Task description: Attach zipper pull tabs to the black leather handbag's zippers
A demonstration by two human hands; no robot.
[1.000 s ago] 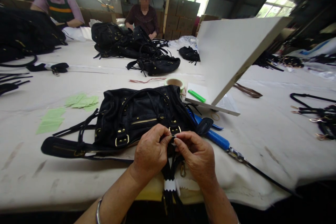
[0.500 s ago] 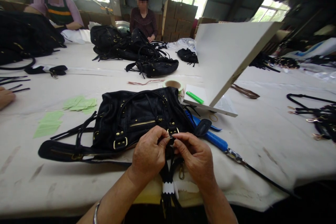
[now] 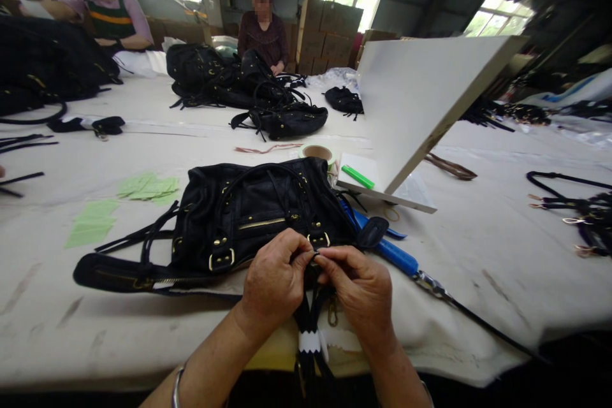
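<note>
Both hands were drawn close together at the table's near edge. The left hand [image 3: 275,280] and right hand [image 3: 361,290] met thumb-to-forefinger and pinched the top of one strap bundle [image 3: 310,339], which hung down between the wrists with a white band round it. I judged the grip so fine because the piece was small. One black handbag [image 3: 258,210] lay flat just beyond the knuckles, touching them, front up, seemingly so its buckles faced the person. Just right of the right hand lay one blue-handled tool [image 3: 394,255], apparently kept within reach. Beyond the bag sat one tape roll [image 3: 316,153], and well left of the left hand two piles of green slips [image 3: 148,186]. Far across, two other people sat behind a heap of bags [image 3: 224,80].
</note>
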